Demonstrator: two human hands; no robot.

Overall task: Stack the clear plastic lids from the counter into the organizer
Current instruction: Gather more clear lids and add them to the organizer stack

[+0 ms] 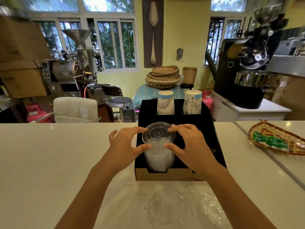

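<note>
Over the front left compartment of the black organizer [166, 175], the left hand [123, 142] and right hand [189, 144] clasp the stack of clear lids [159, 146] from either side, fingertips and thumbs curled against its upper rims. To seat it well, I'd say they should hold the stack upright, square the rims and press gently so nothing tips. Loose lids [166, 207] lie on the worktop [66, 154] nearer the person, well apart from both hands.

Two paper cups [165, 103] stand side by side, a woven tray [264, 128] with green packets [270, 142] lies at right, and behind are stacked baskets [163, 76], a white chair [76, 109], a steel roaster [72, 66] and a black roaster [247, 71]
</note>
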